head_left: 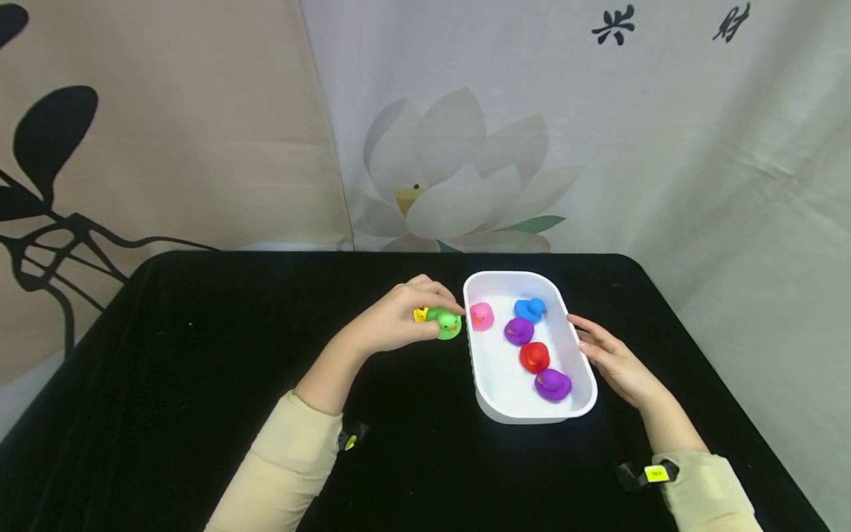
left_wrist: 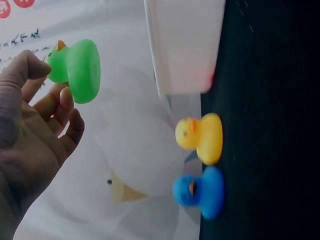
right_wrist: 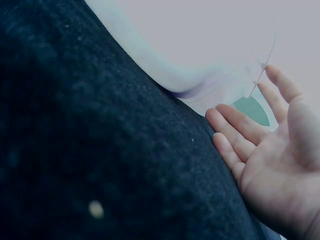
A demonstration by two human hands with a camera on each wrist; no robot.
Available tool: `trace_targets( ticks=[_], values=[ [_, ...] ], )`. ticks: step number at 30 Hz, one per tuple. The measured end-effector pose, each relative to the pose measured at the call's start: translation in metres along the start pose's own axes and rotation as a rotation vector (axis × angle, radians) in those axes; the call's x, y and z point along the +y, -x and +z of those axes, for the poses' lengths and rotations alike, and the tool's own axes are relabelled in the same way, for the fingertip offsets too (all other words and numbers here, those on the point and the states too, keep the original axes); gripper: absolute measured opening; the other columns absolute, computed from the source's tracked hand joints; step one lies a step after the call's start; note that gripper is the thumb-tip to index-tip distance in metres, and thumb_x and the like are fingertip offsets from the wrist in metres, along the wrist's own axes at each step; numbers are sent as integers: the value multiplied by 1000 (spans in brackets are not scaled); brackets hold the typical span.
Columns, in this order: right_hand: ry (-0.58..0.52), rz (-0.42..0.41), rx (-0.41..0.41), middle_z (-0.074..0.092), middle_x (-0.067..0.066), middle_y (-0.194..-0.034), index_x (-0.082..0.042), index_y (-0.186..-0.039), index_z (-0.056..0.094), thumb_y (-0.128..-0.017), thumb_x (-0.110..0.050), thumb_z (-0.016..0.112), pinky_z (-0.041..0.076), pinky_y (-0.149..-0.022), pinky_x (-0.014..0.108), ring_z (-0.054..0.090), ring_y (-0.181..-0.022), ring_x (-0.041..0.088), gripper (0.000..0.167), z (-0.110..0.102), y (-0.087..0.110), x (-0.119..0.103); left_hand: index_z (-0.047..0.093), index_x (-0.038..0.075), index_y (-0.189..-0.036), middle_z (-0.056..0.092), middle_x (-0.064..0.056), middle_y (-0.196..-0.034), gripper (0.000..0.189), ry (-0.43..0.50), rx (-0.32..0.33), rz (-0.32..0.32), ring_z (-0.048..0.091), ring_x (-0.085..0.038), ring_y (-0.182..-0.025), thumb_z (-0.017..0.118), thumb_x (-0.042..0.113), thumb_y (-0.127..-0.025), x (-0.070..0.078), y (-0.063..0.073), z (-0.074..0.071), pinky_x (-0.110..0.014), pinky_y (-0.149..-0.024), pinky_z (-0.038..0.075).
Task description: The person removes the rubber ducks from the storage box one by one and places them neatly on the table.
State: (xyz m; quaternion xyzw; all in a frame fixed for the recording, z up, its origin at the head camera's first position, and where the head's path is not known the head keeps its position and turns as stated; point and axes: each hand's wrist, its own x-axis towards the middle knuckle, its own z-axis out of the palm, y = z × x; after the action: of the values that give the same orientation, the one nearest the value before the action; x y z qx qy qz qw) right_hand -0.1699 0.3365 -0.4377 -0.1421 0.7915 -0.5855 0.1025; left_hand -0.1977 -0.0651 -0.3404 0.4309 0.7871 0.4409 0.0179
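Observation:
A green rubber duck is pinched by its head between the thumb and fingers of my left hand, in the air left of a white plastic bin. In the left wrist view the green duck hangs clear of the table. A yellow duck and a blue duck stand on the cloth below; in the head view the left hand mostly hides them. With fingers extended, my right hand touches the bin's right rim at the fingertips.
Inside the bin lie a pink duck, a blue duck, a red duck and two purple ducks, one near the middle and one toward the front. Black cloth covers the table; a printed curtain hangs behind.

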Motion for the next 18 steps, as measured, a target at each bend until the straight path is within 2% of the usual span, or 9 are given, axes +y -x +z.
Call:
trace_targets(
  ticks=[6,18],
  values=[
    [-9,-1,16,35,27,-142,-8,-149,30,-101,-18,45,30,-98,60,50,-116,7,51,1,1,0,71,8,-110,62,1,-111,28,-8,-1,-9,47,-18,-102,66,0,-83,-11,14,-14,-34,-78,51],
    [-3,6,15,34,28,-142,-7,-149,30,-101,-19,44,31,-98,59,50,-116,7,51,3,1,-3,71,8,-109,62,0,-114,32,-13,39,-129,47,-19,-102,64,-4,-80,-27,41,-36,-41,-78,49]
  ],
)
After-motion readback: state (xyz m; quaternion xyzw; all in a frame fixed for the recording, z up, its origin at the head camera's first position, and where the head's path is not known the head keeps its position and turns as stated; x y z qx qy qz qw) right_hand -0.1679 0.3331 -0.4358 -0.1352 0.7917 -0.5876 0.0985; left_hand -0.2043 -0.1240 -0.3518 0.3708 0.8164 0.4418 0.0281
